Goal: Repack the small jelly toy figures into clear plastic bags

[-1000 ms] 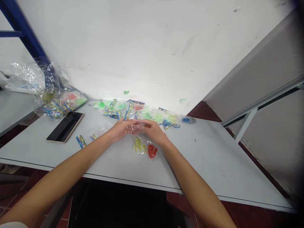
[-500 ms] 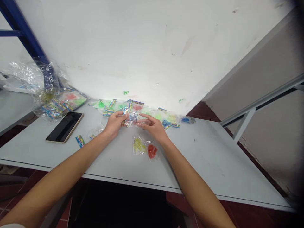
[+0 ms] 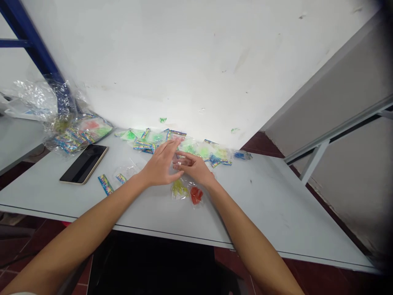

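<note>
My left hand (image 3: 162, 164) is raised over the middle of the table, fingers stretched out and thumb apart, holding nothing. Close beside it, my right hand (image 3: 196, 167) has its fingers bent and pinched round a small clear plastic packet (image 3: 180, 162), mostly hidden between the hands. Just below them lie a clear packet with a yellow-green piece (image 3: 179, 189) and another with a red piece (image 3: 196, 195). Behind the hands runs a row of clear packets with green, red and blue pieces (image 3: 215, 157) and colourful printed card strips (image 3: 143, 145).
A phone (image 3: 84, 164) lies at the left. Near it are a loose printed strip (image 3: 105, 185) and a clear wrapper (image 3: 125, 170). A big clear bag of packets (image 3: 80, 133) leans at the back left. A white wall (image 3: 184, 73) rises behind the grey table (image 3: 270, 205).
My left hand has let go of the packet with the blue piece and opened, moving right and nearer to me. My right hand has curled its fingers more and stays about in place.
</note>
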Demonstrator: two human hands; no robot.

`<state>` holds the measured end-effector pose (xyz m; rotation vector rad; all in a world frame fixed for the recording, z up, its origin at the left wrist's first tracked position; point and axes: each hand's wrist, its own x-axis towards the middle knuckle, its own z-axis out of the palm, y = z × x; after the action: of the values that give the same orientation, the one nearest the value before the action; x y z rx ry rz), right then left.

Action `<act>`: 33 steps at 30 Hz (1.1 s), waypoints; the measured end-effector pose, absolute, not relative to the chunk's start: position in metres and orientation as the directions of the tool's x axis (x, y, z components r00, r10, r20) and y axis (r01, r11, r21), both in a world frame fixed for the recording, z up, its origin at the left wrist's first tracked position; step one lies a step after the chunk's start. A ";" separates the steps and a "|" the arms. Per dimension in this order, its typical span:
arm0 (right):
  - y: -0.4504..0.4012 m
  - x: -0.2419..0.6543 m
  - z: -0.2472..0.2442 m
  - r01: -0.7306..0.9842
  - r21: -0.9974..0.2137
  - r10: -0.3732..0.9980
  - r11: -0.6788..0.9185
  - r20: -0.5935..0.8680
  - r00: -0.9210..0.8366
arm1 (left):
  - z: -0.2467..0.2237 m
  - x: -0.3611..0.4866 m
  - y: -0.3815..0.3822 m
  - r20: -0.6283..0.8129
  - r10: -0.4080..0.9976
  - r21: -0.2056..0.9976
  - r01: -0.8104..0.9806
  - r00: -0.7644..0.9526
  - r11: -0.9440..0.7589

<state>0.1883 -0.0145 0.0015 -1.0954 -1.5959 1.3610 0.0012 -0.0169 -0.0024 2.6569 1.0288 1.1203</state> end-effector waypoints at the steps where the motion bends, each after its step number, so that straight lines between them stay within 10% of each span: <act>1: -0.015 0.188 0.001 0.123 -0.991 0.938 0.056 0.010 -0.347 | -0.003 0.001 -0.016 0.570 0.623 0.290 0.578 0.535 -0.762; 11: -0.016 0.183 0.000 0.117 -0.985 0.924 0.126 0.074 -0.375 | -0.025 0.002 -0.004 0.551 0.695 0.120 0.781 0.462 -0.613; 33: -0.008 0.194 0.005 0.331 -0.929 0.967 0.167 0.088 -0.240 | -0.019 0.001 -0.003 0.526 0.765 0.235 0.801 0.371 -0.551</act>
<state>0.1937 -0.0080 0.0055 -1.2486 -1.6992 1.0801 0.0007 -0.0031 -0.0193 2.6502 1.5152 0.9638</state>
